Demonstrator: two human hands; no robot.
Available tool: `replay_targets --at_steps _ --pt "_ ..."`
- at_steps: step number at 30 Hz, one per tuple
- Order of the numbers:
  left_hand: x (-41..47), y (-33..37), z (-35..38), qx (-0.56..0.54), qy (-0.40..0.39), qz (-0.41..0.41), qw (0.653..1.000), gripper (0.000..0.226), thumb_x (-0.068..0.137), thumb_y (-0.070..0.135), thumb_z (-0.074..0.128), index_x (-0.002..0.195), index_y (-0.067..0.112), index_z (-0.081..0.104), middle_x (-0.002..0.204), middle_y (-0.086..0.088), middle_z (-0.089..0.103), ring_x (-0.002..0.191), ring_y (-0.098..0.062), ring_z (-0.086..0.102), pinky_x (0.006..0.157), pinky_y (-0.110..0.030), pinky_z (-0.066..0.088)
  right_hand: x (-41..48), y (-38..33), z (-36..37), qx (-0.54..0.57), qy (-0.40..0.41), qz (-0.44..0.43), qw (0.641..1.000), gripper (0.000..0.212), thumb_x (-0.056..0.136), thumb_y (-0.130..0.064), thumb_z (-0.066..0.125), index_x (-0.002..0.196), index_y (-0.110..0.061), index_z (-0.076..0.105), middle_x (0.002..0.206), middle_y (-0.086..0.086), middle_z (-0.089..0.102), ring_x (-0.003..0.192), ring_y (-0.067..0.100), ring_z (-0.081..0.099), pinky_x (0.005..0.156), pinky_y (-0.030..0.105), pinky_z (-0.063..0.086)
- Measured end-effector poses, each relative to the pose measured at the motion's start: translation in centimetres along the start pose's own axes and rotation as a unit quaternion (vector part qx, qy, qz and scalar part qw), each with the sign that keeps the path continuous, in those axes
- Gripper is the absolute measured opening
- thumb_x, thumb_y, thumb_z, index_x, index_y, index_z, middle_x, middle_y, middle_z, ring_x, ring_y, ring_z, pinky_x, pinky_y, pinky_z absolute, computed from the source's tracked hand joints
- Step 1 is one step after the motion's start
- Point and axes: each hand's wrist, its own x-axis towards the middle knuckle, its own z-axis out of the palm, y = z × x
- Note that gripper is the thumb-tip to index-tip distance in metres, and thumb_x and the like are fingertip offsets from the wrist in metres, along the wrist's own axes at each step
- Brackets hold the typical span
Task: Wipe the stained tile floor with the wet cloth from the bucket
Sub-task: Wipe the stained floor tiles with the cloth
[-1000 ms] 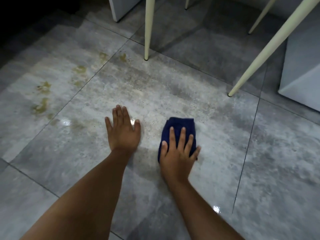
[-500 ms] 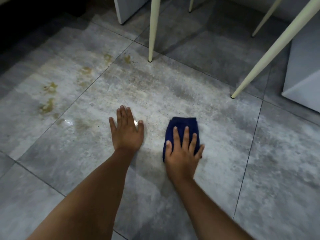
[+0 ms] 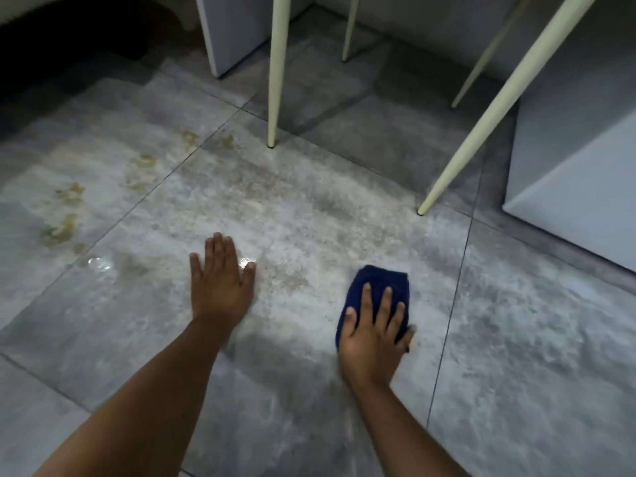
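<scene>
A folded dark blue cloth (image 3: 380, 282) lies flat on the grey tile floor (image 3: 309, 218). My right hand (image 3: 373, 333) presses down on its near half with the fingers spread. My left hand (image 3: 220, 284) rests flat on the floor to the left, fingers together, holding nothing. Yellow-brown stains (image 3: 63, 225) mark the tiles at the far left, with more stains (image 3: 189, 139) near the grout line. A small wet patch (image 3: 99, 265) shines left of my left hand. No bucket is in view.
Cream chair legs stand ahead: one upright leg (image 3: 273, 80) in the middle, one slanted leg (image 3: 481, 139) to the right, thinner ones behind. A pale cabinet (image 3: 578, 187) is at the right, another pale panel (image 3: 230, 32) at the back. The far left is dark.
My right hand has slid the cloth to the right, away from my left hand. The left hand stays planted. The view has tilted up slightly.
</scene>
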Motion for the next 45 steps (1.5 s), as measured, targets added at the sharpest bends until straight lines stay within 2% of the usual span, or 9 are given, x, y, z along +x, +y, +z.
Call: replay_targets --at_steps 8,17,23,26,28,33,37,42,45 --pt "0.0 -0.6 -0.2 0.011 0.005 0.032 0.999 0.066 0.102 0.044 0.022 0.154 0.006 0.008 0.162 -0.010 0.001 0.149 -0.019 -0.005 0.119 -0.040 -0.010 0.3 1.0 -0.2 0.022 0.032 0.138 0.990 0.058 0.097 -0.051 0.008 0.153 -0.036 0.001 0.162 0.001 -0.003 0.147 0.030 -0.001 0.115 0.058 0.001" --pt "-0.4 0.7 -0.5 0.007 -0.030 0.044 0.999 0.067 0.101 0.047 0.015 0.153 0.010 -0.004 0.162 -0.008 -0.008 0.148 -0.018 -0.012 0.118 -0.039 -0.014 3.9 -6.5 -0.1 -0.035 -0.022 -0.105 0.994 0.056 0.099 -0.053 0.012 0.151 -0.040 -0.003 0.162 -0.004 -0.008 0.147 0.023 -0.009 0.116 0.056 -0.005" --pt "0.5 -1.8 -1.1 0.013 -0.013 0.052 0.998 0.065 0.102 0.044 0.016 0.153 0.008 -0.001 0.162 -0.009 -0.007 0.148 -0.019 -0.012 0.118 -0.039 -0.014 0.2 -8.0 1.5 0.020 0.020 -0.001 1.000 0.055 0.098 -0.052 0.010 0.151 -0.038 0.001 0.162 0.001 0.000 0.148 0.028 -0.001 0.115 0.059 -0.001" --pt "-0.6 -2.6 -0.5 0.007 -0.001 0.050 0.999 0.062 0.103 0.041 0.015 0.154 0.008 0.002 0.162 -0.009 -0.002 0.149 -0.018 -0.008 0.119 -0.038 -0.012 -4.0 -9.7 2.8 0.018 0.000 -0.155 0.988 0.055 0.097 -0.051 0.018 0.150 -0.035 0.021 0.160 0.002 0.015 0.146 0.030 0.015 0.114 0.059 0.004" --pt "-0.9 -2.6 -0.3 -0.023 0.002 0.048 0.999 0.060 0.103 0.039 0.012 0.153 0.009 0.001 0.162 -0.008 -0.002 0.149 -0.017 -0.008 0.119 -0.034 -0.011 -2.1 -11.0 2.6 -0.015 -0.035 -0.237 0.971 0.054 0.098 -0.053 0.016 0.150 -0.040 0.010 0.161 -0.004 0.003 0.148 0.026 0.002 0.115 0.055 -0.006" --pt "-0.4 -3.5 -2.3 -0.073 0.052 0.035 0.995 0.055 0.104 0.029 0.023 0.153 0.008 0.013 0.162 -0.009 0.007 0.149 -0.018 0.000 0.119 -0.033 -0.007 6.1 -11.0 -0.3 -0.045 -0.029 -0.140 0.989 0.055 0.100 -0.052 0.013 0.150 -0.041 -0.004 0.161 -0.005 -0.012 0.147 0.022 -0.012 0.114 0.057 -0.007" --pt "-2.5 -11.6 -5.1 -0.007 0.045 -0.027 0.999 0.056 0.104 0.030 0.023 0.153 0.009 0.006 0.162 -0.009 0.002 0.149 -0.019 -0.004 0.119 -0.035 -0.010 -0.2 -12.1 2.1 -0.009 -0.044 -0.170 0.984 0.055 0.100 -0.052 0.011 0.149 -0.039 -0.010 0.161 -0.003 -0.012 0.147 0.023 -0.012 0.115 0.056 -0.008" --pt "-5.1 -17.6 -7.4 -0.009 0.065 -0.187 0.980 0.061 0.103 0.038 0.019 0.154 0.008 0.002 0.162 -0.010 -0.004 0.149 -0.019 -0.008 0.120 -0.041 -0.009 -9.1 -16.2 3.4 -0.008 -0.056 -0.357 0.933 0.055 0.095 -0.048 0.026 0.147 -0.032 0.033 0.155 0.003 0.029 0.142 0.033 0.029 0.111 0.059 0.012" --pt "-5.3 -21.1 -8.4 -0.008 0.071 -0.251 0.965 0.065 0.102 0.043 0.016 0.154 0.007 0.002 0.162 -0.010 -0.005 0.149 -0.020 -0.009 0.120 -0.045 -0.007 -8.9 -21.2 4.2 -0.021 -0.061 -0.457 0.887 0.054 0.095 -0.048 0.028 0.146 -0.034 0.035 0.155 0.002 0.029 0.142 0.032 0.028 0.114 0.060 0.012"
